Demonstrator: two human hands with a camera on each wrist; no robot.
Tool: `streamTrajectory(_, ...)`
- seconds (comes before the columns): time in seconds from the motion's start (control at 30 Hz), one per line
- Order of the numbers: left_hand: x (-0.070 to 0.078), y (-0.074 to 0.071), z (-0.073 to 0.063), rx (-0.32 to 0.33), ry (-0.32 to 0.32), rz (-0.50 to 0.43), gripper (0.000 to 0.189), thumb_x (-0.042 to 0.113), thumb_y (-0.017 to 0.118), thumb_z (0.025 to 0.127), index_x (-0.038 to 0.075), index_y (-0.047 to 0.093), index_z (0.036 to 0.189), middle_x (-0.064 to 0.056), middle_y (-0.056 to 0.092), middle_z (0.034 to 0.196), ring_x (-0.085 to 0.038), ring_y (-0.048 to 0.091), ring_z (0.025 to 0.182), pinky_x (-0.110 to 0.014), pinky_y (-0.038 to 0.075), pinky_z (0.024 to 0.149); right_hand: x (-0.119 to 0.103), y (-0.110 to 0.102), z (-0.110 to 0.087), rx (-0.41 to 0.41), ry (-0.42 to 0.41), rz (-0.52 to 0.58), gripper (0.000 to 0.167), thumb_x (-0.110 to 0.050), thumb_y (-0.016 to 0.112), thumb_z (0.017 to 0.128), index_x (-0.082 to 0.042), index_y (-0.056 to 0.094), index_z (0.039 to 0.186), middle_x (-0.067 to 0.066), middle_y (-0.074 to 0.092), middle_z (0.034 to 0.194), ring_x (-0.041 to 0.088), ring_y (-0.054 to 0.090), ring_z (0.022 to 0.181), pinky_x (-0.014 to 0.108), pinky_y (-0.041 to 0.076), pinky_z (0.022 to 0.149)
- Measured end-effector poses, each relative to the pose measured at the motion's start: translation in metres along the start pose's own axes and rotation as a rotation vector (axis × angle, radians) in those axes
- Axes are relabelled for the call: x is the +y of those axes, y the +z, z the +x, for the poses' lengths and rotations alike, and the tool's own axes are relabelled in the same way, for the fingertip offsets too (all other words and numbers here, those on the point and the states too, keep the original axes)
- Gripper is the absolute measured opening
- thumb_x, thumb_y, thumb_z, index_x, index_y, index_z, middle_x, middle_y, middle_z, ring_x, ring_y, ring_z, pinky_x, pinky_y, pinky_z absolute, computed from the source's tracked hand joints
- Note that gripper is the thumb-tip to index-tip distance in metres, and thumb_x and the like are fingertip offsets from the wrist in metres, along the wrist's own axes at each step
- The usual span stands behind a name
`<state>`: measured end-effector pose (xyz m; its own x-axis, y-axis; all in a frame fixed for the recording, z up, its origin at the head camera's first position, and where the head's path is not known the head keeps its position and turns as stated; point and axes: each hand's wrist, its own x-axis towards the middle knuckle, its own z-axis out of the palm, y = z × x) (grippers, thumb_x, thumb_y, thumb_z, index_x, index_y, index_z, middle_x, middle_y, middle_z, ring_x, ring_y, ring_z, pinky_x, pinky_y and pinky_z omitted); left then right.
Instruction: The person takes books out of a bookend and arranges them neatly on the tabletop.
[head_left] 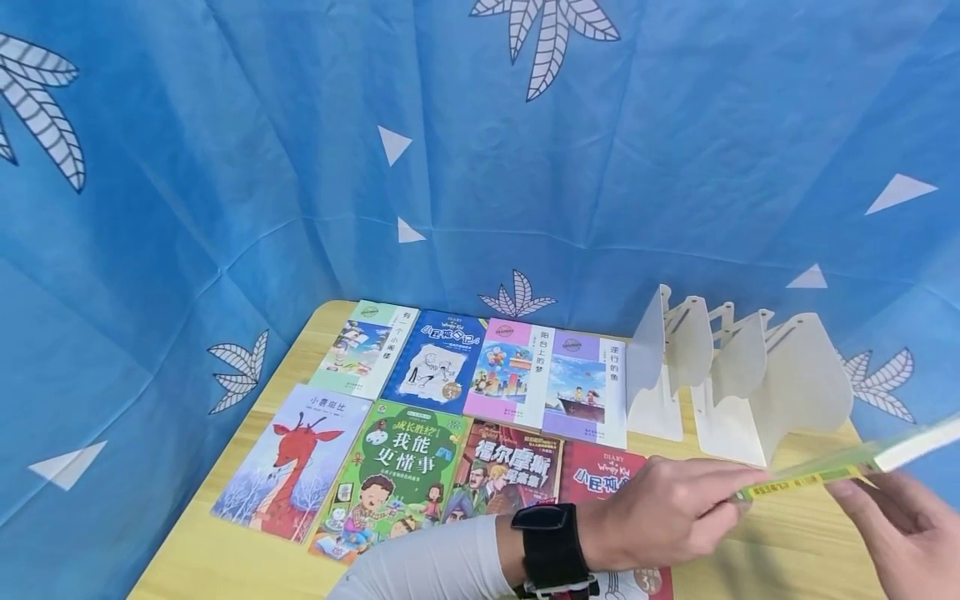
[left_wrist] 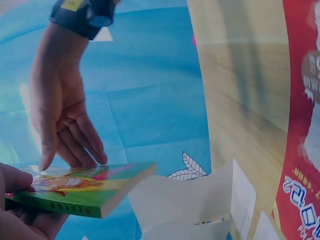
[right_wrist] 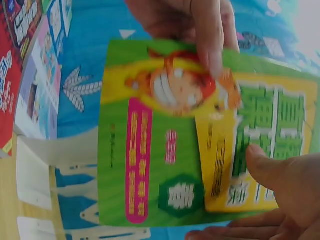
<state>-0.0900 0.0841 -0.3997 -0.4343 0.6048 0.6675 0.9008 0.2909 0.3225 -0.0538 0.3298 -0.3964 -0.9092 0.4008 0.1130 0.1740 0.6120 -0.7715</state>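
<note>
A green-and-yellow book [right_wrist: 150, 100] with a cartoon face on its cover is held above the table's right side, spine toward the head camera. My left hand [head_left: 675, 508] grips one end, its thumb [right_wrist: 215, 57] on the cover. My right hand [head_left: 900, 525] holds the other part, its thumb [right_wrist: 270, 167] on the cover and its fingers behind the book. Beyond the book, white bookends [head_left: 802, 375] stand in a row at the table's back right. Under my left forearm lies a red book [head_left: 600, 467], partly hidden.
Several books lie face up in two rows, among them a giraffe book [head_left: 300, 458], a green book [head_left: 405, 467], a blue book [head_left: 435, 358] and a purple book [head_left: 585, 387]. The wooden table [head_left: 195, 550] meets a blue patterned cloth [head_left: 480, 167] behind and left.
</note>
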Motion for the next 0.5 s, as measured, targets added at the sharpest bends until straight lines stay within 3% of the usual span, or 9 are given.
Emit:
streamTrajectory(0.1, 0.000, 0.000, 0.000, -0.001, -0.033, -0.055, 0.033, 0.016, 0.059, 0.105, 0.006, 0.067, 0.136, -0.001, 0.076, 0.127, 0.006, 0.067, 0.111, 0.004, 0.043, 0.091, 0.007, -0.006, 0.008, -0.081, 0.058, 0.001, 0.064, -0.029, 0.057, 0.107, 0.002, 0.034, 0.159, 0.009, 0.048, 0.159, -0.036, 0.042, 0.099, -0.007, 0.040, 0.077)
streamTrajectory(0.13, 0.000, 0.000, 0.000, -0.005, -0.049, -0.082, 0.029, 0.017, 0.059, 0.105, 0.006, 0.070, 0.131, 0.000, 0.079, 0.117, 0.008, 0.068, 0.105, 0.004, 0.042, 0.092, 0.009, -0.008, 0.009, -0.102, 0.070, -0.014, 0.066, -0.031, 0.055, 0.108, 0.002, 0.031, 0.160, 0.021, 0.037, 0.163, -0.036, 0.043, 0.099, -0.007, 0.039, 0.078)
streamTrajectory(0.17, -0.001, 0.000, 0.001, -0.008, -0.066, -0.108, 0.024, 0.017, 0.059, 0.106, 0.008, 0.074, 0.122, 0.002, 0.079, 0.105, 0.010, 0.068, 0.098, 0.005, 0.041, 0.092, 0.010, -0.010, 0.010, -0.107, 0.064, -0.011, 0.064, -0.030, 0.054, 0.108, 0.003, 0.033, 0.159, 0.021, 0.049, 0.157, -0.033, 0.048, 0.099, -0.006, 0.041, 0.080)
streamTrajectory(0.23, -0.001, 0.000, 0.002, -0.013, -0.105, -0.182, 0.018, 0.018, 0.059, 0.106, 0.011, 0.072, 0.097, 0.007, 0.065, 0.077, 0.012, 0.052, 0.073, 0.006, 0.035, 0.076, 0.012, -0.014, 0.012, -0.113, 0.083, -0.006, 0.064, -0.030, 0.053, 0.109, 0.007, 0.034, 0.157, 0.007, 0.068, 0.139, -0.029, 0.054, 0.096, -0.002, 0.046, 0.081)
streamTrajectory(0.27, -0.001, 0.000, 0.002, -0.014, -0.124, -0.219, 0.023, 0.017, 0.059, 0.106, 0.011, 0.067, 0.086, 0.007, 0.052, 0.069, 0.011, 0.041, 0.065, 0.004, 0.030, 0.069, 0.014, -0.017, 0.013, -0.109, 0.075, 0.000, 0.059, -0.028, 0.054, 0.109, 0.007, 0.039, 0.154, -0.009, 0.073, 0.124, -0.029, 0.054, 0.085, 0.000, 0.048, 0.076)
streamTrajectory(0.33, -0.002, 0.000, 0.003, -0.014, -0.151, -0.262, 0.032, 0.017, 0.059, 0.106, 0.012, 0.054, 0.075, 0.005, 0.032, 0.064, 0.005, 0.025, 0.060, -0.003, 0.023, 0.062, 0.019, -0.021, 0.015, -0.097, 0.051, 0.036, 0.055, -0.022, 0.055, 0.108, 0.013, 0.042, 0.149, -0.035, 0.061, 0.099, -0.028, 0.054, 0.075, 0.004, 0.053, 0.070)
streamTrajectory(0.37, -0.002, 0.000, 0.004, -0.015, -0.172, -0.296, 0.031, 0.017, 0.060, 0.106, 0.010, 0.056, 0.075, 0.005, 0.034, 0.064, 0.004, 0.024, 0.059, -0.004, 0.022, 0.060, 0.022, -0.024, 0.017, -0.094, 0.025, 0.069, 0.049, -0.018, 0.055, 0.108, 0.009, 0.046, 0.148, -0.043, 0.050, 0.097, -0.025, 0.057, 0.074, 0.007, 0.055, 0.067)
streamTrajectory(0.4, -0.002, -0.001, 0.004, -0.018, -0.193, -0.335, 0.028, 0.016, 0.061, 0.105, 0.009, 0.062, 0.078, 0.005, 0.038, 0.064, 0.004, 0.025, 0.058, -0.005, 0.022, 0.058, 0.025, -0.026, 0.018, -0.103, 0.001, 0.090, 0.043, -0.016, 0.055, 0.108, -0.001, 0.050, 0.148, -0.043, 0.052, 0.097, -0.025, 0.059, 0.074, 0.008, 0.056, 0.066)
streamTrajectory(0.5, -0.003, -0.001, 0.006, -0.063, -0.300, -0.427, 0.017, 0.019, 0.061, 0.106, 0.009, 0.074, 0.104, 0.006, 0.062, 0.073, 0.010, 0.035, 0.059, -0.004, 0.029, 0.054, 0.031, -0.030, 0.022, -0.093, -0.065, 0.126, 0.027, -0.009, 0.056, 0.107, -0.026, 0.061, 0.127, -0.042, 0.058, 0.088, -0.020, 0.063, 0.070, 0.011, 0.057, 0.061)
